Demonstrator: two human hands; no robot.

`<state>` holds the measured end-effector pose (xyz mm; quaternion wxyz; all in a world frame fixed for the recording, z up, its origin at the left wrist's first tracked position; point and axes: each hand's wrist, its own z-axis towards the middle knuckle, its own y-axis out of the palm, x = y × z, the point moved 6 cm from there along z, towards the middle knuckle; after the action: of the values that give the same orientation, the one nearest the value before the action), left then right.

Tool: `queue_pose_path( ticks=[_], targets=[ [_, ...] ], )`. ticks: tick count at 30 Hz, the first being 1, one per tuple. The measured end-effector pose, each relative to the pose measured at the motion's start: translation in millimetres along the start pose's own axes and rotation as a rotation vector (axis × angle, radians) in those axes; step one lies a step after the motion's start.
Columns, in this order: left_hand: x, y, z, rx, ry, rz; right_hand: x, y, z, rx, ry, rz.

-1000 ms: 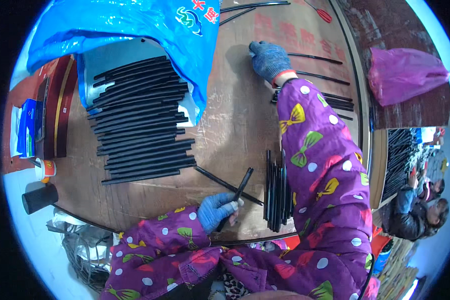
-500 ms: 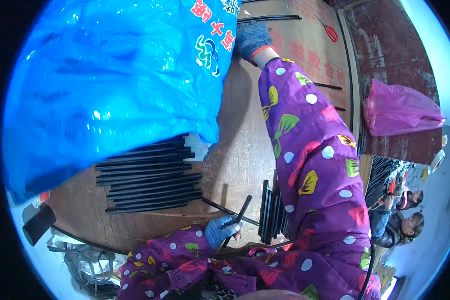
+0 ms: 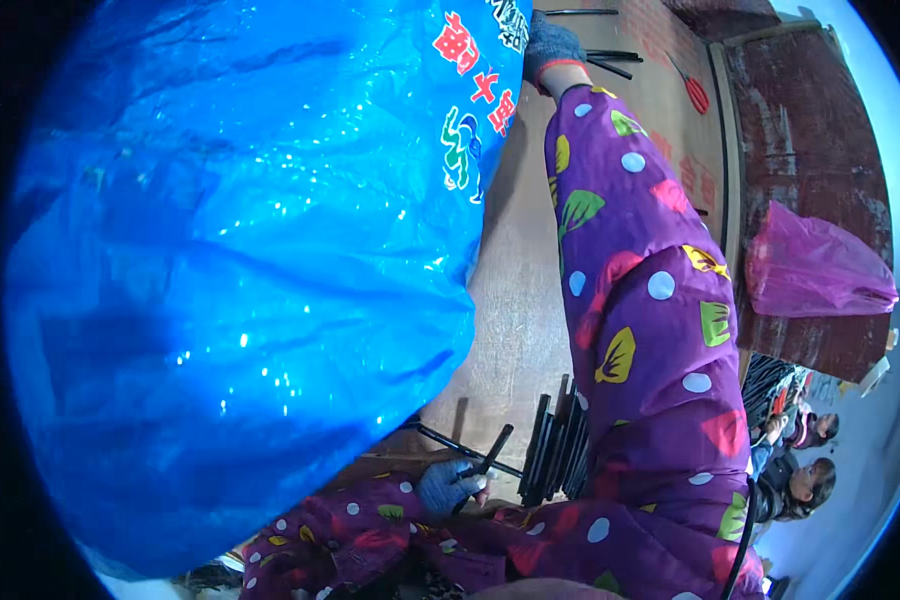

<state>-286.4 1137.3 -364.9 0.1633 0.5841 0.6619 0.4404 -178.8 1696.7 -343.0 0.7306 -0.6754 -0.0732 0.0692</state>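
My left hand (image 3: 450,488), in a grey-blue knit glove, is low in the middle, closed around a short black rod (image 3: 496,447) that slants up and to the right. My right arm stretches far forward. In a similar glove with a red cuff, my right hand (image 3: 555,45) is closed at the edge of a large blue plastic bag (image 3: 270,250); the bag partly hides its fingers. The bag spreads over the whole left side. Several black rods (image 3: 555,445) lie side by side just right of my left hand, partly under my right sleeve.
More black rods (image 3: 610,66) lie on the brown tabletop (image 3: 518,330) near my right hand. A red-handled tool (image 3: 697,95) lies farther right. A pink plastic bag (image 3: 820,265) rests on a dark red board (image 3: 810,130). Two people (image 3: 800,485) sit at the lower right.
The blue bag has spread toward me and to the right, covering the stack of black rods at left. My right hand has moved farther away; my left hand keeps the rod.
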Motion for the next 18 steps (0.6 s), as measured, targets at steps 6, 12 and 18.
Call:
queue_pose_path(
  ticks=[6,12,18],
  targets=[
    [4,-1,7,0.015,-0.009,0.0,11,4,4,-0.416,0.129,0.066],
    [2,-4,6,0.02,0.02,0.018,-9,-18,10,-0.033,0.029,-0.023],
    [-2,4,11,-0.024,0.045,0.009,26,-3,23,-0.165,-0.023,0.001]
  ],
)
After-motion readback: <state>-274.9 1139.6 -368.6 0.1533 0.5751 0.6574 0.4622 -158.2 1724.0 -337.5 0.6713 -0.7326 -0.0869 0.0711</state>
